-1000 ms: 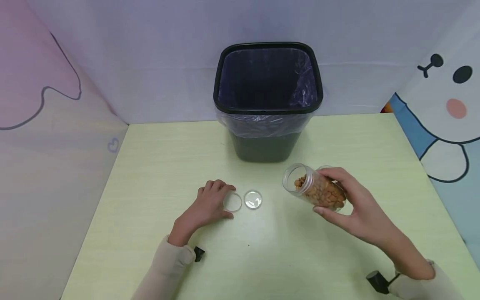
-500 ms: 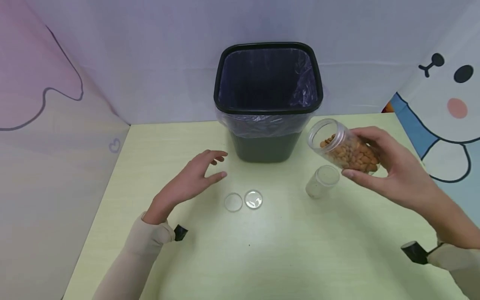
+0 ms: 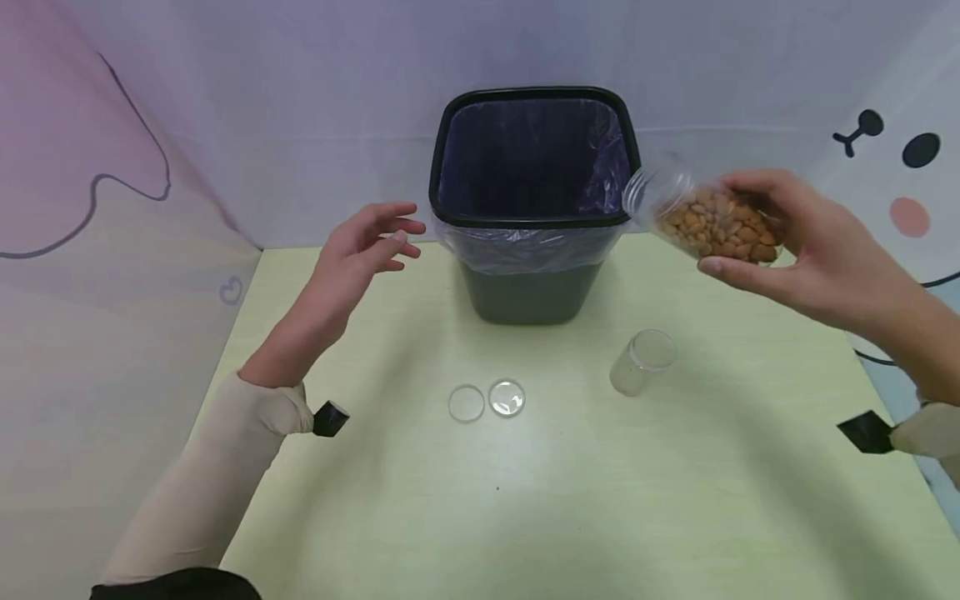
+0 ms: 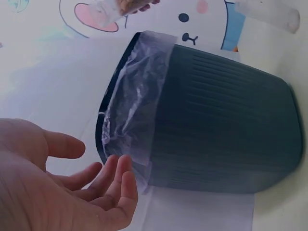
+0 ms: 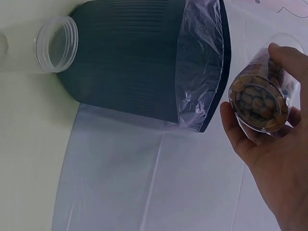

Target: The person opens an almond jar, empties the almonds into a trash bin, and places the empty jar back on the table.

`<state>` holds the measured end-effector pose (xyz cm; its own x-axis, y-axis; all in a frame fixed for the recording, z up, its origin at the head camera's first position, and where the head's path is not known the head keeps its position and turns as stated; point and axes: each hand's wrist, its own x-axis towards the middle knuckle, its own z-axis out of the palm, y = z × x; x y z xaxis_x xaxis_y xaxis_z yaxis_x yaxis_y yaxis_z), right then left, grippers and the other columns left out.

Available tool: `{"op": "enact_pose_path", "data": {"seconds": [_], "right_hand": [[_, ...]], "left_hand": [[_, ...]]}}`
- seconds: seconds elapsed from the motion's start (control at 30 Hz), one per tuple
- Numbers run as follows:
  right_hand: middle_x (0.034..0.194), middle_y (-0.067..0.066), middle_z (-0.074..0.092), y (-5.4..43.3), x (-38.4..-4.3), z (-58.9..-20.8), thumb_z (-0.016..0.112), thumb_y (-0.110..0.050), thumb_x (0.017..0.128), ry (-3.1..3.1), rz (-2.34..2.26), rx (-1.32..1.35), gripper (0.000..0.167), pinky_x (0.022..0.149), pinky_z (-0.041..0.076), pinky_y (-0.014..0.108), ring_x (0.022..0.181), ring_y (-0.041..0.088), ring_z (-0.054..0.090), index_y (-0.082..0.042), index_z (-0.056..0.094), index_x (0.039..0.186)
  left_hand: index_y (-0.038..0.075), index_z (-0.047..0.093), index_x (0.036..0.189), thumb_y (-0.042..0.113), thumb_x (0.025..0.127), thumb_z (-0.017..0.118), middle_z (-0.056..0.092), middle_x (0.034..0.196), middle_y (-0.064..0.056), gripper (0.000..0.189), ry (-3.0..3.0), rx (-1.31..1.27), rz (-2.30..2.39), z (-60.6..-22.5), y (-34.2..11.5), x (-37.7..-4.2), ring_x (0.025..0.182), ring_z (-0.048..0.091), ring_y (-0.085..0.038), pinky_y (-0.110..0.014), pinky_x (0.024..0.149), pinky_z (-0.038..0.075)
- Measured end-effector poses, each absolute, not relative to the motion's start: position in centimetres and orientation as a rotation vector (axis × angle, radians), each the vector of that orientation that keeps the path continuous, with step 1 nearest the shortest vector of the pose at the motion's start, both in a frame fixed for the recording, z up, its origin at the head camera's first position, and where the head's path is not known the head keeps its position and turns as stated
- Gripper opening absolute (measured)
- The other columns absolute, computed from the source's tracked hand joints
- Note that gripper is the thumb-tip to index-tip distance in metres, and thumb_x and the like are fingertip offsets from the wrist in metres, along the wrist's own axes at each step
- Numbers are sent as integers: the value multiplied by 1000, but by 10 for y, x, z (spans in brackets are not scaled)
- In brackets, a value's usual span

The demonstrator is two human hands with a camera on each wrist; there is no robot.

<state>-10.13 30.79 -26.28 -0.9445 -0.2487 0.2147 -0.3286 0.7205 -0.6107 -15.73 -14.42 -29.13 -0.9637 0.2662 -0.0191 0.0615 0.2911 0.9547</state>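
Note:
My right hand (image 3: 817,250) grips a clear jar (image 3: 712,221) part full of brown nuts that look like almonds. The jar is tilted, its uncapped mouth at the right rim of the trash bin (image 3: 529,292) in the head view. From the right wrist view, nuts show through the jar's base (image 5: 260,103). My left hand (image 3: 352,258) is raised at the bin's left side, fingers loosely bent and holding nothing. In the left wrist view its fingers (image 4: 127,192) overlap the bin's lined rim.
A second clear jar (image 3: 637,367), without a lid, stands on the table right of the bin. Two clear round pieces lie in front: a ring-like one (image 3: 467,403) and a shiny lid (image 3: 506,398). A printed curtain (image 3: 315,125) hangs behind.
My right hand has lifted the jar of nuts from low over the table up beside the bin's rim. My left hand has left the ring-like piece and risen toward the bin.

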Motion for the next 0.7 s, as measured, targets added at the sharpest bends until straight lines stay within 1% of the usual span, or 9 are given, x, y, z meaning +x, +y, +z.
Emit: {"op": "enact_pose_path", "data": {"seconds": [0.07, 0.13, 0.2, 0.23, 0.37, 0.47, 0.53, 0.6, 0.7], "right_hand": [[151, 18, 46, 307, -108, -257, 82, -8, 89, -2836, 1055, 457, 81, 83, 36, -4, 122, 8, 55, -20, 40, 158], [154, 20, 44, 307, -115, -253, 81, -10, 91, -2858, 1056, 466, 80, 82, 35, -5, 130, 29, 55, -19, 38, 159], [156, 21, 42, 306, -122, -248, 79, -12, 93, -2876, 1039, 480, 80, 82, 34, -5, 134, 50, 50, -18, 36, 160], [156, 22, 41, 307, -126, -246, 78, -12, 94, -2879, 1033, 490, 79, 81, 34, -5, 133, 57, 48, -17, 35, 160], [154, 25, 41, 309, -139, -238, 76, -14, 96, -2901, 983, 517, 79, 78, 35, -5, 132, 61, 48, -17, 33, 161], [152, 26, 43, 310, -147, -233, 75, -17, 97, -2920, 892, 534, 78, 78, 34, -5, 129, 58, 49, -18, 31, 162], [150, 26, 44, 309, -152, -230, 74, -20, 99, -2931, 816, 545, 77, 76, 34, -3, 127, 55, 50, -18, 31, 163], [148, 27, 46, 309, -158, -227, 73, -22, 99, -2940, 742, 559, 76, 70, 40, 1, 124, 53, 51, -16, 31, 163], [144, 29, 47, 308, -166, -221, 71, -23, 100, -2971, 674, 575, 75, 53, 48, 14, 115, 49, 54, -14, 30, 162]], "left_hand": [[17, 52, 151, 22, 110, 50, 62, 142, -8, 41, 2304, 252, 1820, -285, -144, -163, 112, 66, -18, -36, 105, 50], [17, 52, 151, 23, 110, 51, 61, 144, -7, 42, 2227, 210, 1869, -279, -145, -169, 116, 65, -20, -39, 109, 49], [18, 52, 152, 23, 110, 51, 58, 148, -8, 43, 2153, 175, 1907, -275, -145, -176, 120, 63, -21, -41, 112, 48], [18, 51, 153, 23, 110, 51, 56, 151, -9, 44, 2118, 164, 1921, -274, -145, -179, 122, 62, -22, -41, 113, 48], [16, 50, 154, 21, 109, 54, 53, 154, -10, 46, 1983, 103, 1984, -268, -141, -191, 129, 59, -27, -43, 117, 47], [14, 48, 155, 19, 108, 56, 52, 154, -9, 48, 1889, 55, 2014, -264, -136, -198, 131, 58, -29, -46, 119, 46], [12, 47, 156, 19, 108, 57, 51, 152, -9, 50, 1845, 29, 2023, -262, -133, -201, 131, 57, -30, -48, 119, 45], [12, 46, 156, 19, 108, 57, 52, 149, -8, 50, 1819, 17, 2027, -260, -129, -205, 131, 56, -30, -49, 119, 44], [12, 47, 156, 17, 108, 56, 54, 146, -7, 49, 1809, 2, 2029, -259, -124, -209, 129, 56, -30, -50, 120, 44]]}}
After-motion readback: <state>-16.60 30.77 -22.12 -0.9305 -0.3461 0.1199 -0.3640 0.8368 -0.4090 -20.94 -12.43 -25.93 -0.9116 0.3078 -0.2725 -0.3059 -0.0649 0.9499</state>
